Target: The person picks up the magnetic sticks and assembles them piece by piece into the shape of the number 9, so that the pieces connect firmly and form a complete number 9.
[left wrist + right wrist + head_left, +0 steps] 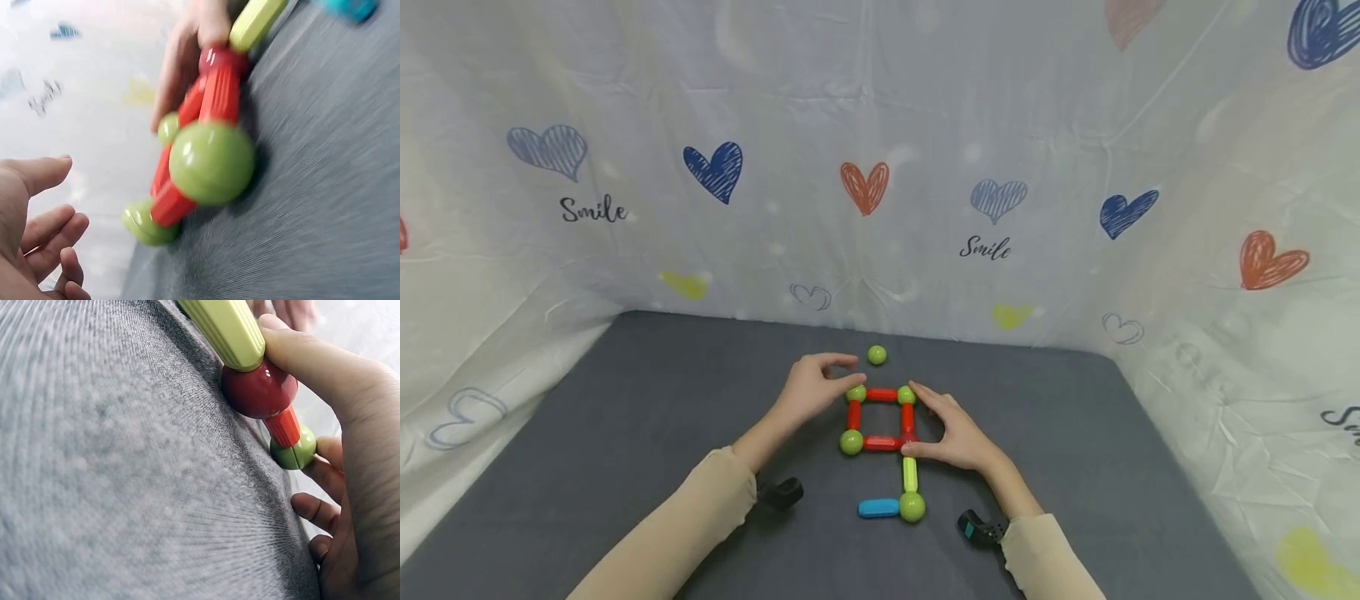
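Observation:
A square of red sticks (882,443) joined by balls lies on the dark table. Three corners carry green balls (852,442); the near right one is a dark red ball (259,390). From it a yellow-green stick (910,474) runs toward me to another green ball (912,507), with a blue stick (878,508) pointing left. My right hand (958,433) spans the square's right side, thumb at the red ball and forefinger at the far green ball. By the far left corner, my left hand (811,387) hovers with fingers spread, apart from the balls in the left wrist view.
A loose green ball (877,355) lies beyond the square. The grey table (647,400) is enclosed by a pale curtain (790,225) printed with hearts. Black wrist straps (781,493) sit below both forearms.

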{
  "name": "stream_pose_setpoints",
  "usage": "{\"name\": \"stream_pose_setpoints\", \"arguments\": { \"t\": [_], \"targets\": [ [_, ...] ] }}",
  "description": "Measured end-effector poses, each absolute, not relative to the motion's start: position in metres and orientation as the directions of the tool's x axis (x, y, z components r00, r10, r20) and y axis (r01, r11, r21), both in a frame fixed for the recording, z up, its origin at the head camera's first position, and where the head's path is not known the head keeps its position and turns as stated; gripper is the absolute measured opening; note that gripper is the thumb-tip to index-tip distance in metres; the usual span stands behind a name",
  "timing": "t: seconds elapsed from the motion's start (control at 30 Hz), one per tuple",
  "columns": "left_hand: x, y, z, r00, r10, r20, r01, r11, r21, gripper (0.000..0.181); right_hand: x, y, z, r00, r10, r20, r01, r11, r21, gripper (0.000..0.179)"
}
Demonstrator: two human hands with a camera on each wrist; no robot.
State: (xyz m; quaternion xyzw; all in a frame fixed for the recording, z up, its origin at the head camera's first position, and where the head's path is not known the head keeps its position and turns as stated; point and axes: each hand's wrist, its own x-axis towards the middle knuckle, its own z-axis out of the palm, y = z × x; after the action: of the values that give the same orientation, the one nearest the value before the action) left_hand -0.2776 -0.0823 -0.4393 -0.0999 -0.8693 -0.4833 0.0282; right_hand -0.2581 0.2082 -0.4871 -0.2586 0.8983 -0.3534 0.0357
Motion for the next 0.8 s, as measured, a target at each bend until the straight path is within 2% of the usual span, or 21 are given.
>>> {"name": "stream_pose_setpoints", "arguments": {
  "t": [0.17, 0.33, 0.6, 0.8],
  "targets": [
    [-0.319, -0.071, -0.454, -0.993, 0.086, 0.078, 0.11, 0.482, 0.869, 0.051, -0.259, 0.209, -0.486, -0.866, -0.487, 0.117, -0.437, 0.62, -0.652, 0.1],
    [-0.342, -0.059, -0.466, -0.999, 0.05, 0.004, 0.026, 0.452, 0.892, 0.057, -0.259, 0.209, -0.488, -0.859, -0.497, 0.126, -0.446, 0.604, -0.66, 0.1],
    [-0.358, -0.046, -0.47, -0.997, 0.071, 0.001, 0.042, 0.576, 0.816, 0.063, -0.262, 0.21, -0.492, -0.856, -0.499, 0.137, -0.459, 0.61, -0.646, 0.1],
    [-0.362, -0.041, -0.468, -0.998, 0.059, -0.01, 0.028, 0.612, 0.79, 0.063, -0.262, 0.21, -0.492, -0.861, -0.491, 0.132, -0.452, 0.619, -0.642, 0.1]
  ]
}}
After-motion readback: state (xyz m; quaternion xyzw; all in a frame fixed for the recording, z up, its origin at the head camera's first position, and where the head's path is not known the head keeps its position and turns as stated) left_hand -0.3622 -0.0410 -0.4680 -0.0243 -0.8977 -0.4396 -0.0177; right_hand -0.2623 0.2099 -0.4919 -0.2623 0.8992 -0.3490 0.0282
